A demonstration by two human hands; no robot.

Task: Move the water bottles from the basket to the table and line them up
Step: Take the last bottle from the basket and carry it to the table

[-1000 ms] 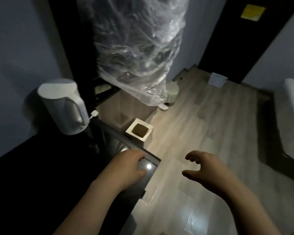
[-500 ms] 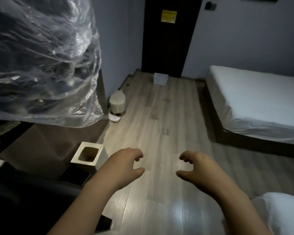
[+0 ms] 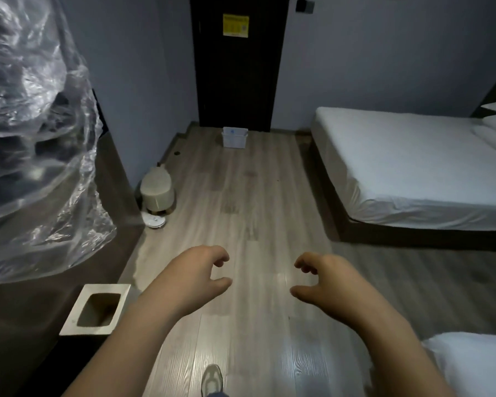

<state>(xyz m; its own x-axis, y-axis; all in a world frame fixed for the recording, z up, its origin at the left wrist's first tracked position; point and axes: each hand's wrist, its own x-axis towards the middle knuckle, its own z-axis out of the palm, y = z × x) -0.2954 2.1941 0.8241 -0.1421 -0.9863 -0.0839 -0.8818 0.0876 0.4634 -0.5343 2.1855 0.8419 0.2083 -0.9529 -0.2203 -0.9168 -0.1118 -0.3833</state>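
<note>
A small white plastic basket stands on the pale wood-plank floor at the far end of the room, right against the foot of the dark door; whether it holds bottles cannot be told from here, and no bottle or table shows clearly. Well short of it, the bare left hand and bare right hand hang apart over the floor, each with fingers curled and thumb spread, gripping nothing. A white-sheeted bed lies along the right. On the left stand a square white bin, a cream round stool and a crinkled clear plastic cover. A grey shoe shows at the bottom edge.
</note>
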